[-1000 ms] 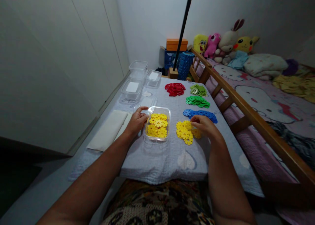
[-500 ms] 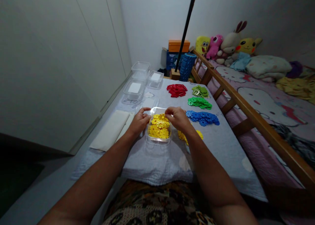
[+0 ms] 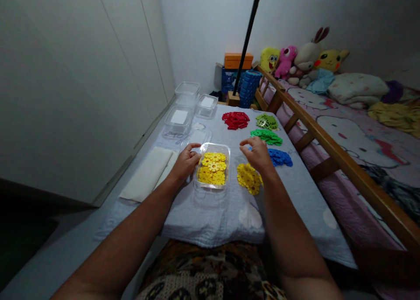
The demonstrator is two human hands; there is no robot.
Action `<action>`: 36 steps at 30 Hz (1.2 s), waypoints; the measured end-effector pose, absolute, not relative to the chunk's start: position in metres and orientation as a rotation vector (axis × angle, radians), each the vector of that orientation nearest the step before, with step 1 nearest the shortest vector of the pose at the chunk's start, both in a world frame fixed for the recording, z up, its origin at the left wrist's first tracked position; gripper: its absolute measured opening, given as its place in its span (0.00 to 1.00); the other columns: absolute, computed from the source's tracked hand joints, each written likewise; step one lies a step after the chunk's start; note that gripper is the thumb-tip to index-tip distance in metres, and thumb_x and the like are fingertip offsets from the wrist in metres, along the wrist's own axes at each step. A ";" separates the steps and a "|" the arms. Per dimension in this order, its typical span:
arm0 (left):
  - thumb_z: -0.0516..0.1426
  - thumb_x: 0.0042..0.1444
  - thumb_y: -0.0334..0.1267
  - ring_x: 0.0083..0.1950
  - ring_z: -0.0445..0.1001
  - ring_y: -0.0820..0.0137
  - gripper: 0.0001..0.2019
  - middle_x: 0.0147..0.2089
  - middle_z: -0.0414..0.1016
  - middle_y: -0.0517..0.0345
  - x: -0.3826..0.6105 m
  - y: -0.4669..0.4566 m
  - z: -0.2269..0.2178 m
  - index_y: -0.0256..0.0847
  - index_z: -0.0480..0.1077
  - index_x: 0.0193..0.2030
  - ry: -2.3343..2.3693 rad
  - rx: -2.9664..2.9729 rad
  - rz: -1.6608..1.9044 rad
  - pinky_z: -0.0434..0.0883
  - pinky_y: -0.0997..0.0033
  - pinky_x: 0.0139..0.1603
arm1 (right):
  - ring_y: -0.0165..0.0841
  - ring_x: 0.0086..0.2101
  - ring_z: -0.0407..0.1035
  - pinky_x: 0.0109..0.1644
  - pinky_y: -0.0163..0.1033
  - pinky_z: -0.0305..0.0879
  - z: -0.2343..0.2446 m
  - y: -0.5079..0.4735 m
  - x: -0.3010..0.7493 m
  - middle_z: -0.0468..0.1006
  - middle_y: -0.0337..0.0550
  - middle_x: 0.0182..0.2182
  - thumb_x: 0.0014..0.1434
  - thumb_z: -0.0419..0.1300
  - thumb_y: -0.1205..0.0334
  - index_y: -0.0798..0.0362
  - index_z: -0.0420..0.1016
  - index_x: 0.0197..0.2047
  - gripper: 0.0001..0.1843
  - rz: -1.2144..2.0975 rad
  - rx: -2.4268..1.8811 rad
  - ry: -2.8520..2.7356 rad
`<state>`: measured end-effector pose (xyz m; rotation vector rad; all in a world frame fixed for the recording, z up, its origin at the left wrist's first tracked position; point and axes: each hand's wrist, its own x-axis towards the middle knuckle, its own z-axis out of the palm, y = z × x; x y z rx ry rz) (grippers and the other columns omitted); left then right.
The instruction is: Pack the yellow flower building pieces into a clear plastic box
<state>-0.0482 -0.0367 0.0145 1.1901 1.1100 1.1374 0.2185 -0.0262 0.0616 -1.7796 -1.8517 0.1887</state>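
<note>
A clear plastic container [image 3: 229, 162] with several yellow flower-shaped plastic pieces [image 3: 212, 169] inside stands in front of me. My left hand [image 3: 187, 161] grips its left rim, thumb and fingers bent around the edge. Right of the container, my right hand [image 3: 257, 153] hovers with thumb and fingertips apart and nothing visible between them. Below that hand lies a loose pile of yellow flower pieces [image 3: 248, 179], partly covered by the wrist. A blue pile of pieces [image 3: 280, 157] is partly hidden behind the hand.
Green [image 3: 267, 137], light green [image 3: 266, 121] and red piles [image 3: 236, 120] lie farther back. Clear containers [image 3: 179, 118] and a lid [image 3: 197, 136] are at the back left, near folded cream cloth [image 3: 146, 173]. A wooden bed rail [image 3: 328, 171] runs along the right.
My right hand has moved from above the container out to the right, leaving a yellow piece inside. My left hand has stayed at the left rim.
</note>
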 end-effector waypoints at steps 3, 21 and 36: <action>0.62 0.52 0.41 0.20 0.54 0.78 0.22 0.23 0.57 0.73 -0.048 -0.037 0.014 0.42 0.67 0.54 1.118 1.190 1.132 0.51 0.79 0.22 | 0.42 0.49 0.72 0.59 0.47 0.61 0.064 -0.029 0.257 0.81 0.48 0.45 0.63 0.58 0.63 0.51 0.86 0.42 0.13 0.161 -1.898 -1.867; 0.62 0.50 0.41 0.21 0.56 0.77 0.23 0.23 0.58 0.73 -0.048 -0.038 0.017 0.41 0.68 0.53 1.121 1.196 1.137 0.53 0.79 0.22 | 0.49 0.49 0.67 0.50 0.48 0.61 0.029 -0.058 0.260 0.78 0.57 0.50 0.59 0.63 0.65 0.51 0.83 0.47 0.13 0.089 -2.193 -2.090; 0.62 0.51 0.40 0.20 0.54 0.78 0.22 0.23 0.56 0.73 -0.049 -0.037 0.015 0.41 0.68 0.53 1.125 1.219 1.134 0.51 0.79 0.22 | 0.34 0.33 0.71 0.41 0.38 0.62 0.072 -0.053 0.225 0.80 0.40 0.31 0.59 0.59 0.65 0.51 0.76 0.33 0.04 0.409 -1.694 -1.830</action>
